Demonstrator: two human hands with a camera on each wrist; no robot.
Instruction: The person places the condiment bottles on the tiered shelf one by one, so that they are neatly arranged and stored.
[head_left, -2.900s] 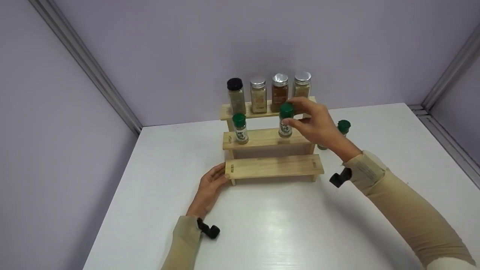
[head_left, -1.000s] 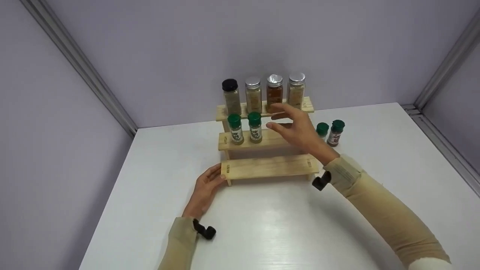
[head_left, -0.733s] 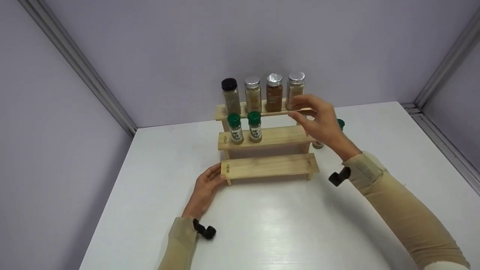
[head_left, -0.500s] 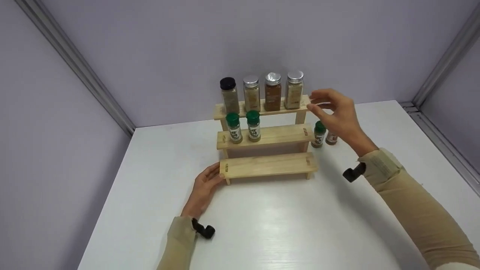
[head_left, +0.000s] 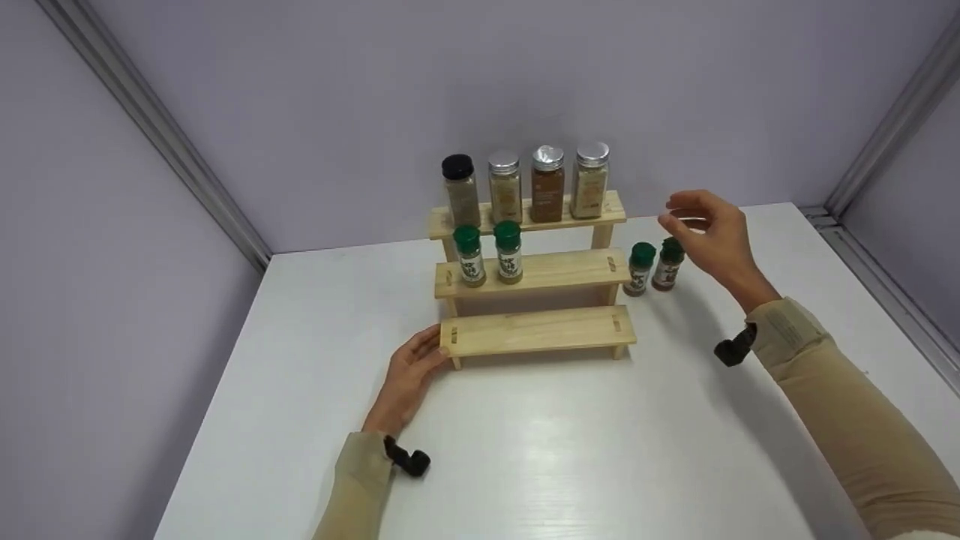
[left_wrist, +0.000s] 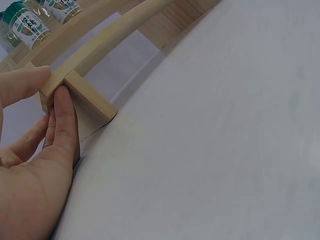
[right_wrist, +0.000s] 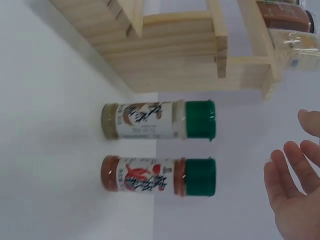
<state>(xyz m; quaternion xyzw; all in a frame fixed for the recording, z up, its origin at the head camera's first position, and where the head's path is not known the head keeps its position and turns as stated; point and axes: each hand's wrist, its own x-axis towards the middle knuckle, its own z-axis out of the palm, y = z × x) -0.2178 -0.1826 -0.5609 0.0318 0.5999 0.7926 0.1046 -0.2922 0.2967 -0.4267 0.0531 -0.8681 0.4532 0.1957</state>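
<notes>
At the left end of the three-tier wooden spice rack [head_left: 540, 330], my left hand [head_left: 405, 379] grips the lowest shelf. The left wrist view shows the thumb on the board's top edge and fingers [left_wrist: 64, 112] beneath it. My right hand [head_left: 712, 236] hovers above and right of two green-capped spice jars, its fingers loosely bent around nothing. One of these jars [right_wrist: 145, 120] has a brown-and-white label; the other [right_wrist: 145, 175] shows a red pepper on its label. Both stand upright on the table. Two more green-capped jars [head_left: 471, 262] stand at the left of the middle shelf.
The top shelf carries a black-capped jar [head_left: 461, 191] and three silver-capped jars, among them a reddish-brown one [head_left: 548, 187]. A pale wall [head_left: 360, 120] rises behind the white table [head_left: 525, 450], with metal frame rails [head_left: 892, 135] at the corners.
My right hand first set a green-capped jar on the middle shelf beside another and let go. It then drew away rightward over the two table jars. My left hand stays on the rack.
</notes>
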